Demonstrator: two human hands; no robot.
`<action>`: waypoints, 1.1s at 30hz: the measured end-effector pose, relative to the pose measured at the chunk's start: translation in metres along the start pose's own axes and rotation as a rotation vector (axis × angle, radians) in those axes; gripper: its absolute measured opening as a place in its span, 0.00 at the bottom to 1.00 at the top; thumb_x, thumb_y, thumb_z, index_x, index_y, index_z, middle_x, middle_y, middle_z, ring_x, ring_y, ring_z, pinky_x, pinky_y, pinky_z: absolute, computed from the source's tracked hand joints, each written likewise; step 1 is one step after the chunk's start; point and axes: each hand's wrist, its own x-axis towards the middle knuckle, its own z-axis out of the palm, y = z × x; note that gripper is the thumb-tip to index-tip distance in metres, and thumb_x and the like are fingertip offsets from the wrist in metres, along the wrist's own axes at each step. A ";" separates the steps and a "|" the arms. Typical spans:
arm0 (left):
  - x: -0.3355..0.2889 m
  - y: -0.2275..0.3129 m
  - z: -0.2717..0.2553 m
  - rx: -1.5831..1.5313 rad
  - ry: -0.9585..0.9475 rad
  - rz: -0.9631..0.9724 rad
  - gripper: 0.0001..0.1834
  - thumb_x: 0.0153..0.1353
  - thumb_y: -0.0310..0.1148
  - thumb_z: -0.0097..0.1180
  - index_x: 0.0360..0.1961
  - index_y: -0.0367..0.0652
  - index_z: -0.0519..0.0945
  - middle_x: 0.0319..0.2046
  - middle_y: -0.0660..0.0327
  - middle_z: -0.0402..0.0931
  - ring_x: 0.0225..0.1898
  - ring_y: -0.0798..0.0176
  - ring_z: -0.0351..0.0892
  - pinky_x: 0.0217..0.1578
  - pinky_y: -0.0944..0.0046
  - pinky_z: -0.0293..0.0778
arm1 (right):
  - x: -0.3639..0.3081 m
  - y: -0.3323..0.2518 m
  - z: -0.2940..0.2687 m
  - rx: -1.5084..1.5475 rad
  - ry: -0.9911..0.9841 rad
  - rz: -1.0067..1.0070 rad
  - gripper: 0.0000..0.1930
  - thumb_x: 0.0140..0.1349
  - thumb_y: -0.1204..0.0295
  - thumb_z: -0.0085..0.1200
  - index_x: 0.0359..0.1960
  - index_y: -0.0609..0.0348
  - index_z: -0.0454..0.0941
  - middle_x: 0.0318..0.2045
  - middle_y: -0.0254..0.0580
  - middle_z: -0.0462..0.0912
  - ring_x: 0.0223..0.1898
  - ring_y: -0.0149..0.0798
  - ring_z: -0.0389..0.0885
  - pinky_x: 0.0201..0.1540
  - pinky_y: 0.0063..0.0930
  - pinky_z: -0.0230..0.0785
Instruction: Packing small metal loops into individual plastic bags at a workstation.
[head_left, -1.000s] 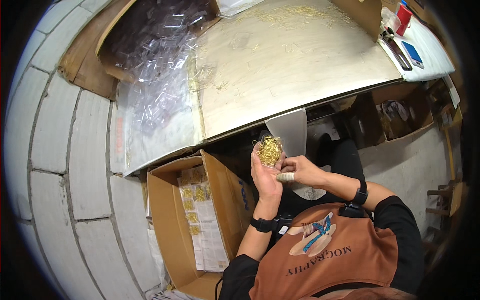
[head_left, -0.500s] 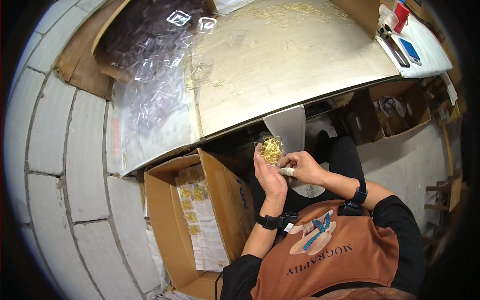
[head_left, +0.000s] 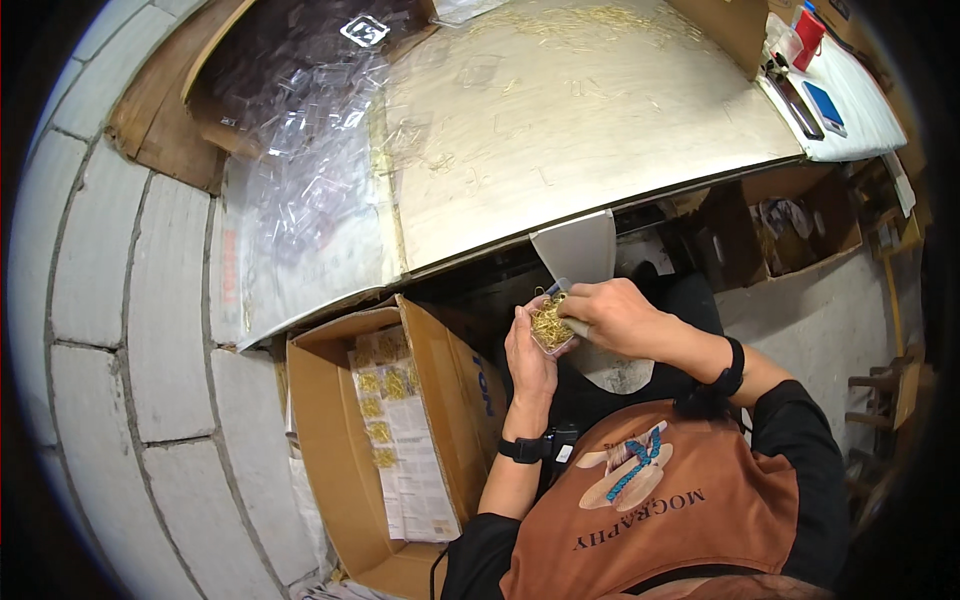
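Observation:
In front of my lap, my left hand (head_left: 532,362) is closed around a small clear plastic box, its fingers along the left side and underneath. Gold-coloured wire hooks (head_left: 549,325) fill the box in a tangled heap, some poking above its rim. My right hand (head_left: 618,316) is closed at the box's far right edge, where a piece of clear plastic (head_left: 561,285) like a lid sticks out past the fingers. Pale tape wraps one right finger, which lies over the hooks. The right fingertips are partly hidden.
An open cardboard carton (head_left: 345,465) at my left holds several filled boxes on printed paper. Many clear plastic boxes (head_left: 310,150) are piled at the table's left. Loose hooks lie scattered across the tabletop (head_left: 560,150). A blue-screened device (head_left: 823,104) lies far right.
My right hand has moved from the box's near end up to its far right edge, covering part of the hooks. The box has come slightly nearer and tilted in my left hand.

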 end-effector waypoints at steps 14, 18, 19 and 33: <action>-0.004 0.010 0.000 0.079 -0.023 -0.101 0.14 0.67 0.33 0.44 0.48 0.34 0.72 0.35 0.54 0.78 0.28 0.63 0.82 0.19 0.67 0.81 | 0.015 0.034 0.023 0.352 0.195 0.048 0.03 0.53 0.80 0.56 0.30 0.64 0.79 0.36 0.43 0.80 0.37 0.38 0.79 0.41 0.29 0.71; -0.003 0.013 -0.007 -0.052 0.037 -0.063 0.15 0.67 0.35 0.44 0.47 0.35 0.72 0.36 0.55 0.78 0.30 0.63 0.82 0.19 0.67 0.81 | 0.011 0.043 0.031 0.560 0.162 0.257 0.05 0.53 0.77 0.56 0.31 0.64 0.80 0.42 0.45 0.78 0.40 0.43 0.79 0.45 0.30 0.70; -0.002 0.012 -0.011 -0.052 0.033 -0.052 0.15 0.67 0.35 0.44 0.47 0.35 0.72 0.36 0.55 0.78 0.30 0.63 0.82 0.19 0.67 0.81 | 0.010 0.042 0.037 0.423 0.130 0.140 0.05 0.54 0.78 0.58 0.33 0.62 0.81 0.41 0.43 0.78 0.43 0.38 0.78 0.44 0.28 0.71; -0.007 -0.021 -0.103 -0.023 0.073 -0.174 0.20 0.69 0.40 0.41 0.51 0.33 0.70 0.39 0.50 0.78 0.34 0.56 0.82 0.29 0.61 0.82 | 0.275 0.064 0.041 -0.488 0.050 -0.228 0.20 0.56 0.74 0.46 0.52 0.61 0.70 0.58 0.44 0.68 0.61 0.49 0.65 0.56 0.36 0.66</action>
